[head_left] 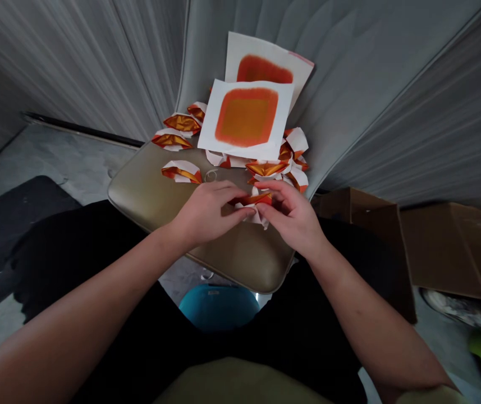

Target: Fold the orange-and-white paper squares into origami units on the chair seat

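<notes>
Above a beige padded chair seat (156,196), a small folded paper ingot (257,200), white outside with orange and gold inside, is pinched between my two hands. My left hand (206,212) grips its left end, thumb below and fingers above. On the right end, my right hand (291,216) closes with thumb and fingertips. Part of the ingot is hidden behind the fingers. Just beyond lies another folded paper ingot (268,168). Farther back, a flat white paper sheet (246,115) with an orange and gold square overlaps a second sheet (269,53).
Several folded ingots (181,122) sit at the seat's left, with more at its right under the sheets. The grey chair back (341,73) rises behind. Cardboard boxes (446,247) stand at right on the floor. A blue rounded object (219,308) shows below the seat.
</notes>
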